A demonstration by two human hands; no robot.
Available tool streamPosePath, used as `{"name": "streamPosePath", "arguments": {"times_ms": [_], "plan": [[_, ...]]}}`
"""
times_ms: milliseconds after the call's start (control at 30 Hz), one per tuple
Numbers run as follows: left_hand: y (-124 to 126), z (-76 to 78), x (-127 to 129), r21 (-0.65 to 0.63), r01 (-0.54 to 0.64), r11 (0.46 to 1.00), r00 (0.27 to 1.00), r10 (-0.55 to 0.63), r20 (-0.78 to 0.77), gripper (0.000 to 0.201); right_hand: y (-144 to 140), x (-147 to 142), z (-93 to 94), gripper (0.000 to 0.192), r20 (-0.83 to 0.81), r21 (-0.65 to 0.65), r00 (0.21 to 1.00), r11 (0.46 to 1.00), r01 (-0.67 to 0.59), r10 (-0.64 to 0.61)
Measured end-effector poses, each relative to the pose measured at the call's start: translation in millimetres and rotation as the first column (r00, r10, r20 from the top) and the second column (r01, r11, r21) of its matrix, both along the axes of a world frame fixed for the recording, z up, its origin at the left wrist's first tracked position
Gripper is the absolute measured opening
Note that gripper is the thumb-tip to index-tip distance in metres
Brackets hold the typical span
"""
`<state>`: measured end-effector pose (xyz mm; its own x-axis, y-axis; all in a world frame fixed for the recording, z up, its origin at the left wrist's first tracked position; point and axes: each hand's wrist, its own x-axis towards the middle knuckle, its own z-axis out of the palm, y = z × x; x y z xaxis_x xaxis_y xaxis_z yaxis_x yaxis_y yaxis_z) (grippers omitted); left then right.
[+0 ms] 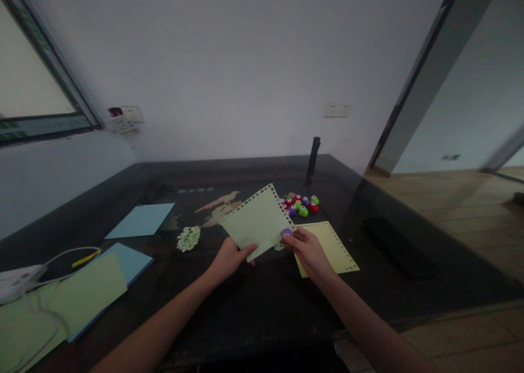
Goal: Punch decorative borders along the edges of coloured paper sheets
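My left hand grips the lower corner of a pale green paper sheet with punched holes along its edges, held tilted above the dark table. At the sheet's right edge, my right hand pinches a small purple hole punch onto the paper. A yellow sheet with punched borders lies flat under my right hand. Just behind the green sheet sits a cluster of small red, green and purple punches.
A blue sheet lies at the left. Green and blue papers are stacked at the near left with a white cable over them. A dark upright post stands at the back. A pile of paper scraps lies mid-table.
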<state>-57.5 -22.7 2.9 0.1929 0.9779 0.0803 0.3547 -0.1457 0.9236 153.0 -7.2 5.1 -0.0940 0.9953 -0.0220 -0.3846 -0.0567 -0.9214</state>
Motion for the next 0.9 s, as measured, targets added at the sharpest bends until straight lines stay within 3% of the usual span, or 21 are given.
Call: {"name": "streamPosePath", "arguments": {"times_ms": [900], "plan": [[-1.7,-0.2,1.8,-0.009,0.017,1.000,1.000,-0.016,0.025,0.029,-1.1,0.1,-0.3,0.038,0.029,0.055,0.999,0.998,-0.020,0.018]]}}
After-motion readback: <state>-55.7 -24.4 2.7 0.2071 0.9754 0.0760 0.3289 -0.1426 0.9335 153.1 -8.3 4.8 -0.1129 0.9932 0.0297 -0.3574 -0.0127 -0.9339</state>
